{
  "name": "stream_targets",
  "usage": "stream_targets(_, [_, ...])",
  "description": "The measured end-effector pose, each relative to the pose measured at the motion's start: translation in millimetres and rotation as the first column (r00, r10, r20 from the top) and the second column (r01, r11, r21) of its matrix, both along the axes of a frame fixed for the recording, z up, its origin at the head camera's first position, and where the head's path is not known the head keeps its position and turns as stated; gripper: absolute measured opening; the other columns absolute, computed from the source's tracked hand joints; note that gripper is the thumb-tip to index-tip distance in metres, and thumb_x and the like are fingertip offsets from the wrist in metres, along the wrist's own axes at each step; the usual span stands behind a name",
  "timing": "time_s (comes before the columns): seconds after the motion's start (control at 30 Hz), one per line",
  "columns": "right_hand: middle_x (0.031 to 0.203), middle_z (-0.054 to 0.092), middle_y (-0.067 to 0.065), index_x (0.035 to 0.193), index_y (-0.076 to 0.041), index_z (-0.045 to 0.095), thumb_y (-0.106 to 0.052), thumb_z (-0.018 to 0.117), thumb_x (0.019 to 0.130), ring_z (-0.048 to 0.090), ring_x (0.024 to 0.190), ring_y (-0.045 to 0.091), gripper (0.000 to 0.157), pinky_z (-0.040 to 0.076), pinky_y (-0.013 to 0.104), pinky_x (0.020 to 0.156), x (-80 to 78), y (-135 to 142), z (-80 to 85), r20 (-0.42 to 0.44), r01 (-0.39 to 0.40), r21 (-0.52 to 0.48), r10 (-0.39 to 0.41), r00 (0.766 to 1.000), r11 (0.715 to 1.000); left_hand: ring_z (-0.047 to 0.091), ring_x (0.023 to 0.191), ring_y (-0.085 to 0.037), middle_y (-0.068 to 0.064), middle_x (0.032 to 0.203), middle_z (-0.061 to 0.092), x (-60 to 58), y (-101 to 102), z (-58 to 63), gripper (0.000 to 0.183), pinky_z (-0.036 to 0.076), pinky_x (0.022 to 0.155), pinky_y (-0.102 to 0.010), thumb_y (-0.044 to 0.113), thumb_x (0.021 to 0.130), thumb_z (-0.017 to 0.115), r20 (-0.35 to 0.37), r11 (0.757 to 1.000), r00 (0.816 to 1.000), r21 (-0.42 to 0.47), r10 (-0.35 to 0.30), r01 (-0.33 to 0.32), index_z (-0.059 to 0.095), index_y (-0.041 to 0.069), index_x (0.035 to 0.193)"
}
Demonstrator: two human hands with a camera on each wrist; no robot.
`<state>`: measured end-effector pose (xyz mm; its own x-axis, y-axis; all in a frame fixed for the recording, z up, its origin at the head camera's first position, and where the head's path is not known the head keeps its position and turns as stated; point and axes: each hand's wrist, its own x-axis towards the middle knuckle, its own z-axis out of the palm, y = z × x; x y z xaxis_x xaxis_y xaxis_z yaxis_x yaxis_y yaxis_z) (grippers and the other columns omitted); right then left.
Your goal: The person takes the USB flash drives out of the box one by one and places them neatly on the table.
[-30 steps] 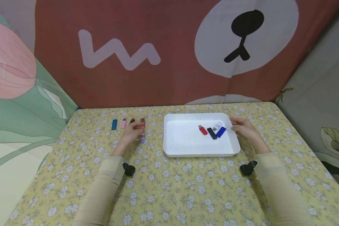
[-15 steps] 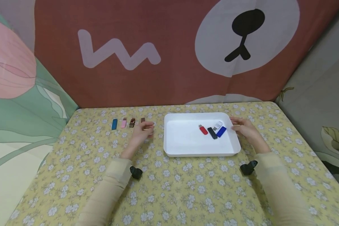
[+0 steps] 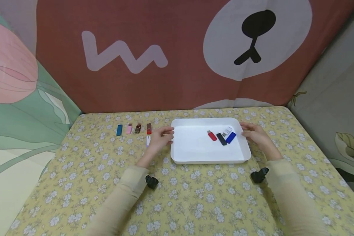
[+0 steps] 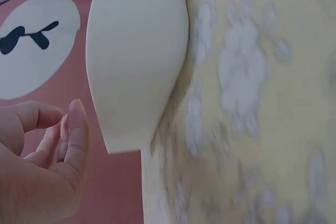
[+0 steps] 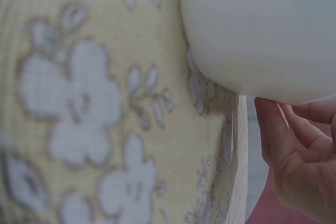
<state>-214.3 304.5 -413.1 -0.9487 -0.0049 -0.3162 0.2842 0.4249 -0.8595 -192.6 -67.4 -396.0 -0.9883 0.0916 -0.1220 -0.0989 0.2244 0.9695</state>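
In the head view my left hand [image 3: 160, 139] reaches the left rim of a white plastic tray [image 3: 191, 154], fingers loosely bent and holding nothing. The left wrist view shows the left hand [image 4: 44, 166] beside the end of the tray [image 4: 139, 51], its thumb and fingertips close together. My right hand [image 3: 256, 135] rests its fingertips and thumb at the tray's right rim. Inside the tray lie a red USB stick [image 3: 212, 135], a black one, a blue USB stick [image 3: 231, 138] and a white USB stick [image 3: 227, 131].
Left of the tray, a row holds a teal USB stick [image 3: 119, 130], a pink USB stick [image 3: 129, 128], a brown USB stick [image 3: 137, 128] and a red-brown one. A white-and-purple USB stick [image 3: 148, 141] lies partly behind my left hand. The flowered tablecloth [image 3: 188, 196] covers the table.
My left hand has let go of the white-and-purple USB stick below the row and moved right to the tray's left rim. The right hand and tray have stayed put.
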Motion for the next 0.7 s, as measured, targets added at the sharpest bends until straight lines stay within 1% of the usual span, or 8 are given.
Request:
stream_targets(0.03, [0.146,0.035,0.021,0.151,-0.006,0.025,-0.01,0.047,0.095,0.049,0.119,0.022,0.061,0.049,0.019,0.091,0.3,0,0.2,-0.002,0.003,0.002,-0.003,1.0,1.0,0.063,0.102,-0.03,-0.022,0.12,0.059,0.3,3,0.5,0.033,0.06,0.08,-0.028,0.004,0.095,0.054,-0.003,1.0,1.0,0.001,-0.005,0.005,0.057,0.0,0.127])
stream_targets(0.1, [0.147,0.034,0.023,0.151,-0.004,0.025,-0.008,0.045,0.095,0.046,0.125,0.027,0.059,0.047,0.029,0.1,2.6,-4,4.5,-0.004,0.005,0.01,-0.005,1.0,1.0,0.062,0.104,-0.033,-0.023,0.12,0.059,0.3,8,1.2,0.033,0.06,0.081,-0.029,0.005,0.095,0.053,-0.006,1.0,1.0,0.006,-0.019,0.019,0.057,-0.001,0.127])
stream_targets(0.23, [0.148,0.034,0.024,0.15,-0.004,0.027,-0.007,0.046,0.096,0.043,0.13,0.031,0.058,0.045,0.038,0.106,2.9,-6,4.8,-0.004,0.025,0.023,-0.025,1.0,0.999,0.061,0.108,-0.036,-0.022,0.12,0.058,-0.3,19,2.5,0.033,0.06,0.082,-0.03,0.006,0.095,0.054,-0.006,0.998,0.998,0.006,-0.055,0.055,0.056,-0.002,0.127])
stream_targets(0.37, [0.148,0.034,0.024,0.15,-0.004,0.027,-0.007,0.046,0.096,0.043,0.129,0.03,0.057,0.045,0.038,0.106,2.9,-5,4.9,-0.001,0.019,0.033,-0.019,1.0,0.999,0.061,0.107,-0.036,-0.021,0.12,0.059,-0.6,30,3.8,0.033,0.06,0.081,-0.028,0.006,0.094,0.055,-0.002,0.997,0.997,0.005,-0.076,0.076,0.057,-0.002,0.126])
stream_targets(0.4, [0.148,0.032,0.025,0.151,-0.002,0.024,-0.007,0.045,0.097,0.042,0.129,0.03,0.058,0.044,0.039,0.107,3.1,-5,5.2,-0.004,-0.004,0.04,0.004,1.0,0.999,0.061,0.108,-0.036,-0.021,0.12,0.059,-0.6,33,3.9,0.033,0.06,0.081,-0.028,0.006,0.094,0.055,-0.002,0.997,0.997,0.008,-0.081,0.081,0.057,-0.002,0.126])
stream_targets(0.5, [0.146,0.036,0.022,0.15,-0.005,0.029,-0.008,0.047,0.096,0.047,0.124,0.024,0.058,0.047,0.035,0.104,2.5,-5,4.7,0.0,0.026,0.039,-0.026,1.0,0.999,0.06,0.108,-0.035,-0.021,0.12,0.059,-0.7,41,3.5,0.033,0.059,0.082,-0.028,0.006,0.095,0.054,0.012,0.995,0.995,0.029,-0.095,0.095,0.056,-0.002,0.127])
stream_targets(0.57, [0.146,0.036,0.022,0.15,-0.005,0.028,-0.009,0.048,0.096,0.047,0.122,0.022,0.058,0.048,0.033,0.102,2.1,-4,4.6,0.002,0.022,0.047,-0.022,1.0,0.999,0.06,0.109,-0.035,-0.02,0.119,0.059,-1.4,46,2.9,0.033,0.059,0.082,-0.028,0.007,0.095,0.054,0.025,0.994,0.995,0.036,-0.101,0.1,0.056,-0.002,0.127])
stream_targets(0.7, [0.149,0.033,0.023,0.151,-0.005,0.025,-0.009,0.046,0.098,0.044,0.128,0.029,0.057,0.046,0.036,0.104,3.3,-6,6.6,0.006,0.007,0.036,-0.007,1.0,0.999,0.061,0.107,-0.033,-0.019,0.117,0.06,-3.3,57,0.9,0.033,0.059,0.081,-0.027,0.006,0.094,0.054,0.027,0.994,0.994,0.03,-0.11,0.109,0.057,-0.002,0.127])
